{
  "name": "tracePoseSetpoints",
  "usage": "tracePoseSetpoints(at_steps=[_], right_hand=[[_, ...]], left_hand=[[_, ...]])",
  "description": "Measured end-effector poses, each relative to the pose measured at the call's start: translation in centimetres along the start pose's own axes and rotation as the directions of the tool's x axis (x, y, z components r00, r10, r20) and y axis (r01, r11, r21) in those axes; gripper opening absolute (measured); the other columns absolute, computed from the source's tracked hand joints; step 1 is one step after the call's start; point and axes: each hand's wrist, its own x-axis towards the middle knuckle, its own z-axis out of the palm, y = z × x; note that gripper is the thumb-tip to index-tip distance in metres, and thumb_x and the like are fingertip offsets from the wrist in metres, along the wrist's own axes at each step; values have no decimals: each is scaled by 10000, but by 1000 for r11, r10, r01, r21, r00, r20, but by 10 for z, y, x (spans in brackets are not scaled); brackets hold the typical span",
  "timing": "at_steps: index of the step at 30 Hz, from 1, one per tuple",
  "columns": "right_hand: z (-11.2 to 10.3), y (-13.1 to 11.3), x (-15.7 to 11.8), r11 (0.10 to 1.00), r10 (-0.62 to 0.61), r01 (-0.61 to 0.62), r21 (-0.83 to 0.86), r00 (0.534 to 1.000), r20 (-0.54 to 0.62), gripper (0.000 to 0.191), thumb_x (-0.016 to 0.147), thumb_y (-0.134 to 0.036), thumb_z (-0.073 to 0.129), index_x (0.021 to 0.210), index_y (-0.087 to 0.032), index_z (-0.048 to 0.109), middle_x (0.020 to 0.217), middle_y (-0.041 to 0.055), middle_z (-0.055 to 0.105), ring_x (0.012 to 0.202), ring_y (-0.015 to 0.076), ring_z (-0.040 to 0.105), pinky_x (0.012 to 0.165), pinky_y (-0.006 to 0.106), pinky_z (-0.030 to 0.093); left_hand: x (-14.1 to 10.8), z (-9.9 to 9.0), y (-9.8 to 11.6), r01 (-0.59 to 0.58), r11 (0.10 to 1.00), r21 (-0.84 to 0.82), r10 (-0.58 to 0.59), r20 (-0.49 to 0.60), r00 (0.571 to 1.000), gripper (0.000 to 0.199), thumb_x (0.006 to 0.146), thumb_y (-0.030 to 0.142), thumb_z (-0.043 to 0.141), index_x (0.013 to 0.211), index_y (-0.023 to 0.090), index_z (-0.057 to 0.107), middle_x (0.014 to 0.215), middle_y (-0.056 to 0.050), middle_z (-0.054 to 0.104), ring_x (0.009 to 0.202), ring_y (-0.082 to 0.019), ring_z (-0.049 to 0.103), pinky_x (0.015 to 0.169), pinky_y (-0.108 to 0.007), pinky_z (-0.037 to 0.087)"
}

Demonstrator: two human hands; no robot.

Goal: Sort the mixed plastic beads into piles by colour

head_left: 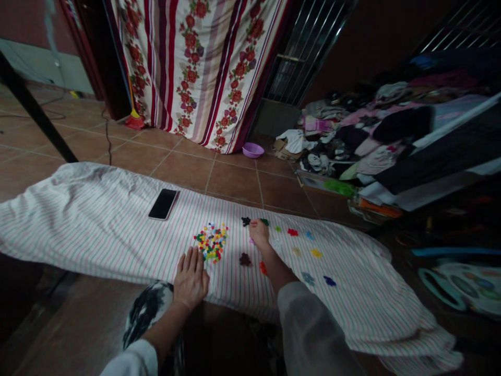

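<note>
My left hand [190,279] lies flat on the striped cloth, fingers extended, just below a mixed pile of small coloured pieces [212,242]. To the right of that pile, my right hand [259,233] is closed with its fingertips down beside a small black cluster [246,221]; whatever its fingers hold is hidden. Around it lie single-colour clusters: dark green [265,222], brown [245,259], orange-red [263,268], red [292,232], yellow [316,253], grey-blue [308,278] and dark blue [329,281]. A pink bit [251,241] shows under my right hand.
A phone [163,204] rests on the striped cloth [97,224] at the left. Beyond the table are a floral curtain [199,68], a purple basin [253,150] and a red broom [134,120]. Heaped clothes [364,125] fill the right side.
</note>
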Motion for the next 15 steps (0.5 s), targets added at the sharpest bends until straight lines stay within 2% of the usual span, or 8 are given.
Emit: tracePoseSetpoints(at_steps=[8, 15], right_hand=[[1, 9, -7, 995, -95, 94, 24, 995, 44, 301, 818, -107, 472, 911, -206, 741, 933, 31, 740, 861, 154, 673, 776, 222, 469], [-1, 3, -20, 979, -206, 206, -12, 979, -12, 320, 826, -83, 456, 896, -211, 741, 975, 43, 705, 921, 162, 633, 844, 248, 451]], left_hand=[[1, -3, 3, 54, 996, -69, -52, 29, 998, 514, 844, 294, 441, 1291, 71, 558, 1416, -152, 504, 1352, -285, 430, 1127, -431, 300], [2, -4, 2, 66, 994, -84, -62, 48, 997, 517, 851, 305, 429, 1298, 78, 555, 1397, -145, 528, 1352, -284, 430, 1118, -431, 309]])
